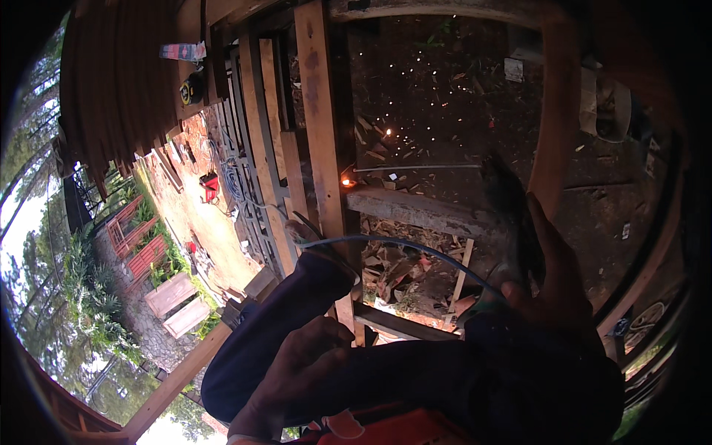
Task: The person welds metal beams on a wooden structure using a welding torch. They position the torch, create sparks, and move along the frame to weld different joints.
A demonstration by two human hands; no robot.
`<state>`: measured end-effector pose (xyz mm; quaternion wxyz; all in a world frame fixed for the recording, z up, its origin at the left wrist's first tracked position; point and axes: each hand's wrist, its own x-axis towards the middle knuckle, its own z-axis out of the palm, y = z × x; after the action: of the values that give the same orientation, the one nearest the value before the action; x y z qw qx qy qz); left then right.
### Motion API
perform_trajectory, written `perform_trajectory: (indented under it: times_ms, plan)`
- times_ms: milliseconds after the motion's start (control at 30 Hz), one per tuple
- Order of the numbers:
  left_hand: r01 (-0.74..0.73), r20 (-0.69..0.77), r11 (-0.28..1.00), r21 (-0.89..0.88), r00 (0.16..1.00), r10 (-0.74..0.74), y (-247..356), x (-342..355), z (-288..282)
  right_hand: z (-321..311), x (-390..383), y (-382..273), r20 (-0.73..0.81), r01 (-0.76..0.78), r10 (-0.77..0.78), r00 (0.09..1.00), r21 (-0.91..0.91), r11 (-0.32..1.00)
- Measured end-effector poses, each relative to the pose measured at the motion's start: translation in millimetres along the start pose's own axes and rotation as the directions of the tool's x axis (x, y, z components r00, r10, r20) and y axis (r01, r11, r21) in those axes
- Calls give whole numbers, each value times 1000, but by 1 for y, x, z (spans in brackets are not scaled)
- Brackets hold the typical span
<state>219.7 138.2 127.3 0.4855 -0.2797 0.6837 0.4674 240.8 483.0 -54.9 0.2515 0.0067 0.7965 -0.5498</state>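
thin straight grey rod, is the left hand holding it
No, the left hand lies over the dark blue trousers, apart from the rod.

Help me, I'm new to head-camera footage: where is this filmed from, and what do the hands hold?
There is no machine: these are a person's bare hands. The picture comes from a wide fisheye camera on their head, looking down, so straight edges bend near its rim. The right hand appears to grip a long, dark tool; a thin grey rod reaches from it toward a small orange glow beside a long brown beam. A blue cable curves toward that hand. The left hand, curled, is over the dark blue trousers; whether it holds anything is unclear. Dark brown ground with scattered debris shows below.
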Motion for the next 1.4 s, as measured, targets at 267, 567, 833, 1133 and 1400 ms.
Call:
perform_trajectory:
  times_ms: [267,567,833,1133,1400]
  plan:
    - [21,-4,998,-53,1000,-22,4,-3,3,1,-7,10,55,38,-40,998,32,999]
    - [1,3,1000,-22,1000,-1,2,-2,5,3,0,-4,114,-51,48,992,29,998]
    - [-79,50,996,42,996,77,0,4,2,3,8,-5,184,-153,141,973,53,987]
    - [14,61,1000,-4,998,-13,2,1,0,4,8,-7,191,-99,96,977,6,995]
    - [48,38,997,-61,998,-46,14,3,9,4,9,-10,181,-116,109,977,29,993]
